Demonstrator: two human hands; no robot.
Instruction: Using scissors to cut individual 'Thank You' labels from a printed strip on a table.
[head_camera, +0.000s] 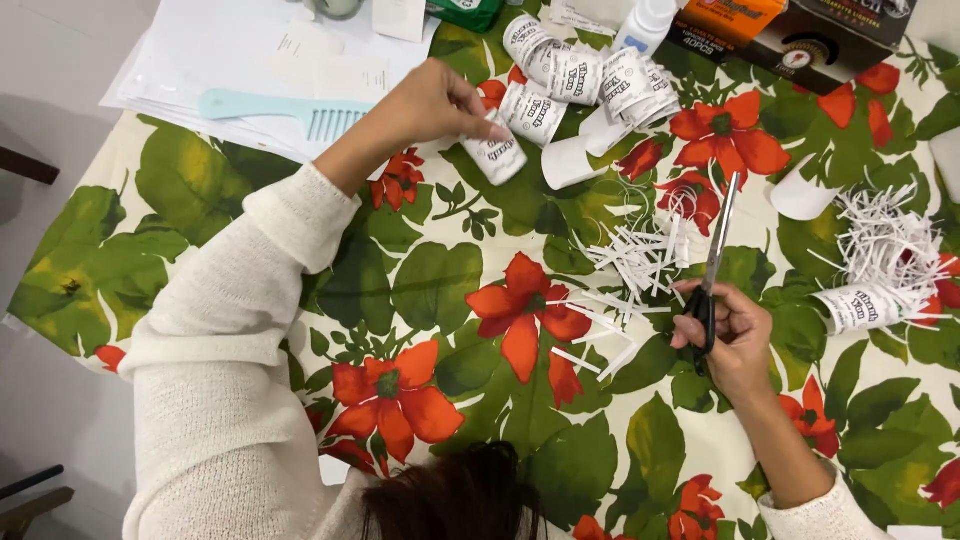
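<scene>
My left hand (430, 100) grasps a paper roll (497, 155) near the table's (90, 260) far edge; my right hand (735, 335) grips scissors (712, 265), ready for careful snipping.

Mint comb (285, 110) on papers (215, 60), w/ floral tablecloth (430, 290) (glue bottle (645, 25) nearby)

A cream knitted sweater covers both arms, sleeves pushed above bare wrists.

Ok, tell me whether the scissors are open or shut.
Shut, as far as shows: the scissors in the right hand show one narrow closed blade line pointing up over the paper strips, with no gap between blades.
</scene>
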